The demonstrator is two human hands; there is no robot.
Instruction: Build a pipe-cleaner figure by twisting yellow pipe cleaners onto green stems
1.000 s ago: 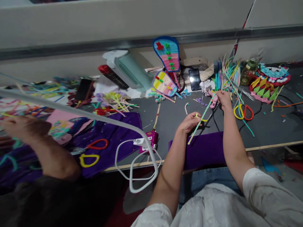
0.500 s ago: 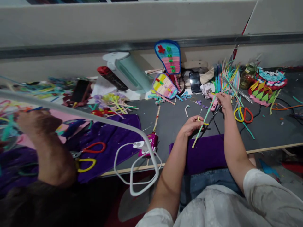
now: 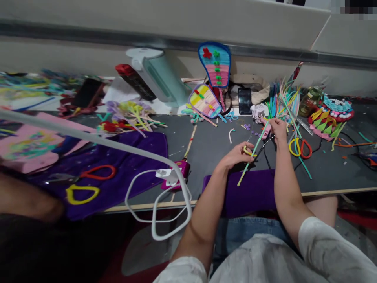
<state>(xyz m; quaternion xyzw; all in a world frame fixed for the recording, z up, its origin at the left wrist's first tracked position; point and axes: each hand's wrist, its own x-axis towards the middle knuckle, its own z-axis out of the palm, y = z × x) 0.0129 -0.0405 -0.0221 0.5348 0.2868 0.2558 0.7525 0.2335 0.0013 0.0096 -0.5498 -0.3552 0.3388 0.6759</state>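
A light green fuzzy stem (image 3: 250,162) runs slantwise between my hands over a folded purple cloth (image 3: 250,192). The fingers of my right hand (image 3: 277,127) are closed on its upper end. My left hand (image 3: 237,156) pinches it lower down, where a bent yellow piece (image 3: 248,151) crosses the stem. Just behind my right hand lies a pink tool (image 3: 265,133), partly hidden. Small purple pieces (image 3: 246,127) and a bent white piece (image 3: 231,136) lie on the dark table (image 3: 206,145).
Yellow-and-red scissors (image 3: 300,148) lie right of my right hand. A white cable (image 3: 156,236) loops over the front edge at left, beside a magenta box (image 3: 184,173). Further left are more scissors (image 3: 88,173) and another person's arm (image 3: 26,196). Decorated paddles (image 3: 214,65) stand behind.
The view has shifted, so the table's left side looks lower and further left. The other person's hand has left the frame, leaving only the arm. My hands keep nearly the same hold.
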